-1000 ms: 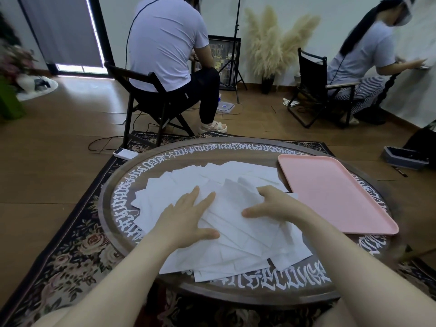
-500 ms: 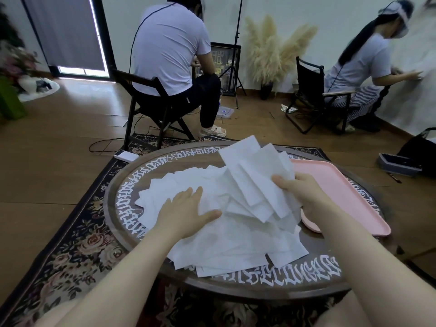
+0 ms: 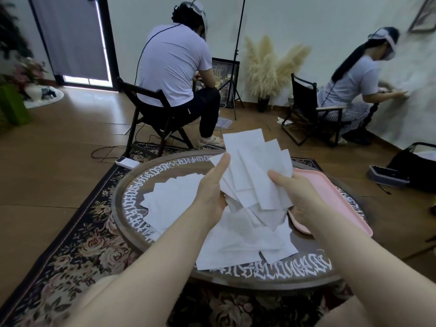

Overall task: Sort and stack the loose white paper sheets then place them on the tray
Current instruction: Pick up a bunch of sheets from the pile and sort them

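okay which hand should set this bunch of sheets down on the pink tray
Right, probably. The right hand holds the bunch and hangs over the tray's near end. The left hand also holds it, farther from the tray.

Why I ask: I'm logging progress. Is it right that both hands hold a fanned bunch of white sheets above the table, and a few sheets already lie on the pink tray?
Not quite. The head view shows the pink tray bare. The left hand and right hand do hold the fanned sheets above the table.
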